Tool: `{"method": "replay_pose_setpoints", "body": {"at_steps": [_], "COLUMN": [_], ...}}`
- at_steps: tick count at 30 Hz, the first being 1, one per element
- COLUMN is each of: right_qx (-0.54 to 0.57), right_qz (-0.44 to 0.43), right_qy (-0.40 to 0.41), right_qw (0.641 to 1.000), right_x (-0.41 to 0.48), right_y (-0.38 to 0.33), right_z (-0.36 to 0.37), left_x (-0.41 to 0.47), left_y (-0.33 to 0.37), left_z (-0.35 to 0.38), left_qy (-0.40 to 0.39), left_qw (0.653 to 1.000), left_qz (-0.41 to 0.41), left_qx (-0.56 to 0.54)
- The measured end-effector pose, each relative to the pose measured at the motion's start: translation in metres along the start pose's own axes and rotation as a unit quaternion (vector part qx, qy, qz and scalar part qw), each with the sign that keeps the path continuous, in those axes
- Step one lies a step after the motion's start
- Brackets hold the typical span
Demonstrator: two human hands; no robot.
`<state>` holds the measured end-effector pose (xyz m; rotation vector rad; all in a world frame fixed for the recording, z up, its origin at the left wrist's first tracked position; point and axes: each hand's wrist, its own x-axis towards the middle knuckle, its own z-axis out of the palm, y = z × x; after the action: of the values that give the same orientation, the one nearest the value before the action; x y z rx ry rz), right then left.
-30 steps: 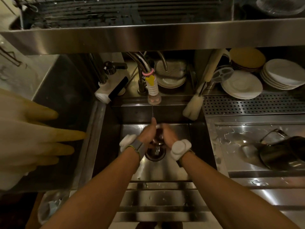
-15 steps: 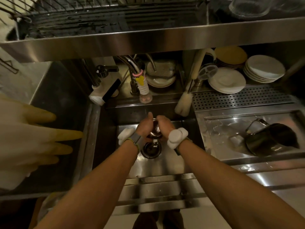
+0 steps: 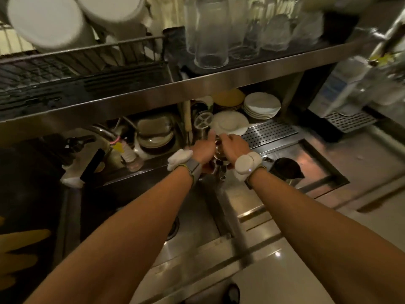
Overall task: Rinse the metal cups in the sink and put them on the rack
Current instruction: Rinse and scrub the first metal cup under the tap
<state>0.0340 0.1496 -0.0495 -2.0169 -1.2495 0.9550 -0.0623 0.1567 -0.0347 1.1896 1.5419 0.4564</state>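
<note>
Both hands have risen from over the drain to the back right corner of the steel sink (image 3: 197, 212). Together the left hand (image 3: 202, 150) and right hand (image 3: 234, 147) hold a small shiny metal cup (image 3: 219, 152), fingers curled round it. A dark wire rack (image 3: 83, 62) sits on the shelf above.

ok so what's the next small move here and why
Probably lift the metal cup up and left toward the rack on the shelf. The left hand and right hand hold it between them, above the sink and away from the tap.
</note>
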Motion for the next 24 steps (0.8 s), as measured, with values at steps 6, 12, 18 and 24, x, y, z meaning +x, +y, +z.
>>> {"method": "replay_pose_setpoints", "body": {"at_steps": [6, 12, 18, 24], "right_qx": [-0.045, -0.042, -0.096, -0.175], "right_qz": [0.037, 0.064, 0.029, -0.022], "right_qy": [-0.034, -0.053, -0.079, 0.042], "right_qw": [0.998, 0.996, 0.992, 0.983], "right_x": [0.016, 0.025, 0.028, 0.028], "right_y": [0.041, 0.066, 0.058, 0.070], "right_z": [-0.019, -0.014, -0.034, -0.090], "left_x": [0.018, 0.038, 0.039, 0.042], "left_y": [0.002, -0.015, -0.007, 0.022], "left_z": [0.045, 0.064, 0.061, 0.086], "left_qy": [-0.097, -0.096, -0.006, 0.093], "left_qw": [0.992, 0.988, 0.985, 0.918], "left_qz": [-0.081, -0.117, -0.020, 0.183], "left_qx": [0.009, 0.014, 0.169, 0.338]}}
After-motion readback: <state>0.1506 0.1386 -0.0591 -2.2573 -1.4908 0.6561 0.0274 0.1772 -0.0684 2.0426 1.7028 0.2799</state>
